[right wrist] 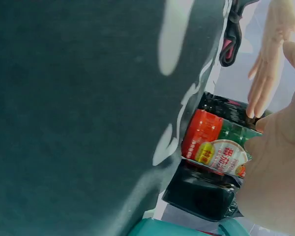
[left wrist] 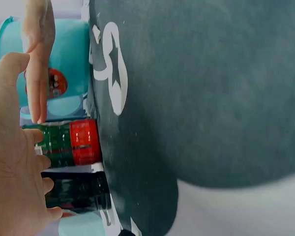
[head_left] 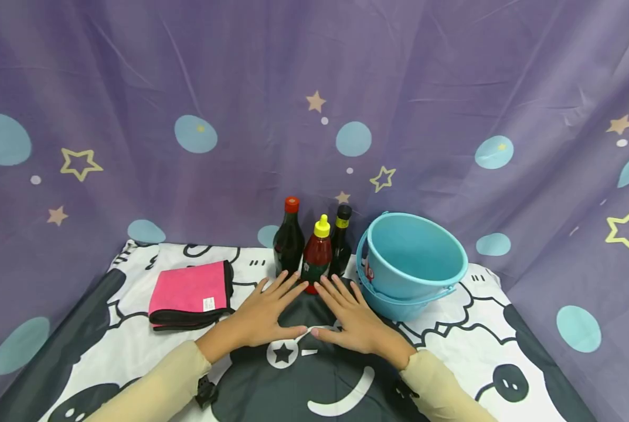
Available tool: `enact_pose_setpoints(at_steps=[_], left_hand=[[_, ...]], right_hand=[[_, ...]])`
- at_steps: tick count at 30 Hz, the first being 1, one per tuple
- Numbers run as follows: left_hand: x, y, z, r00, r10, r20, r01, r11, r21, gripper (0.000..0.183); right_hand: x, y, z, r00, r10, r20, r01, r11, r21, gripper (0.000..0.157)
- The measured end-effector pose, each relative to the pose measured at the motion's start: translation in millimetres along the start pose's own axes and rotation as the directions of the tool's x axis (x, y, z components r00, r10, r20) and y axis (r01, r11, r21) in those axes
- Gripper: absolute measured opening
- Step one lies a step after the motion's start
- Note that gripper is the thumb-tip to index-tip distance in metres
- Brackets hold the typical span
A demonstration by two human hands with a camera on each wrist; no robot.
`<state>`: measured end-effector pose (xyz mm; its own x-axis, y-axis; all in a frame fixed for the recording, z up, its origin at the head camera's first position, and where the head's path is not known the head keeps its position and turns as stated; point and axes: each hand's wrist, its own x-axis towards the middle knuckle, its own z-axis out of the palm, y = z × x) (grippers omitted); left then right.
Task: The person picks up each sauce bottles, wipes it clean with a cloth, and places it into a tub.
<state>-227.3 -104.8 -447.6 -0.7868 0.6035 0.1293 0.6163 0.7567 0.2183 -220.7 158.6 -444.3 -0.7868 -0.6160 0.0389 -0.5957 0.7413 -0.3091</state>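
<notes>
Both hands are spread side by side in front of three bottles, palms down with nothing held. My left hand [head_left: 264, 316] has its fingertips near a dark bottle with a red cap [head_left: 289, 243]. My right hand [head_left: 357, 322] points toward a red ketchup squeeze bottle [head_left: 318, 252] with a yellow nozzle, and a slim dark bottle with a black cap [head_left: 340, 241]. The two thumbs almost meet. In the right wrist view the ketchup bottle [right wrist: 216, 142] shows its red base and printed label. Both wrist views show a gap between the hands and the tabletop.
Right of the bottles stand light-blue buckets [head_left: 417, 252], one nested in another, handles hanging down. A folded pink cloth with black edging [head_left: 190, 290] lies to the left. A cartoon-print cloth [head_left: 483, 351] covers the table, and a purple curtain [head_left: 251, 117] hangs behind.
</notes>
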Motion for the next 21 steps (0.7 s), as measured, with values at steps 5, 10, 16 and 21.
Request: enact_pose_setpoints(at_steps=[5, 10, 16, 21], left_hand=[[-7.9, -3.9, -1.9, 1.000, -0.027, 0.002, 0.027, 0.999, -0.046, 0.090], [-8.3, -10.0, -9.5, 1.000, 0.003, -0.014, -0.003, 1.000, -0.018, 0.086], [-4.4, -16.4, -23.0, 0.998, 0.046, -0.032, -0.043, 0.995, 0.085, 0.084], [-5.0, -20.7, -37.6, 0.996, 0.038, -0.086, -0.026, 0.991, 0.133, 0.083]], right_hand=[[-3, -7, -7.1, 1.000, -0.012, -0.007, 0.012, 0.999, 0.041, 0.087], [-3, -18, -29.9, 0.996, -0.046, -0.077, 0.053, 0.995, 0.082, 0.080], [0, -25, -58.8, 0.977, -0.102, -0.187, 0.113, 0.992, 0.052, 0.076], [3, -22, -70.7, 0.960, -0.117, -0.256, 0.129, 0.991, 0.031, 0.074]])
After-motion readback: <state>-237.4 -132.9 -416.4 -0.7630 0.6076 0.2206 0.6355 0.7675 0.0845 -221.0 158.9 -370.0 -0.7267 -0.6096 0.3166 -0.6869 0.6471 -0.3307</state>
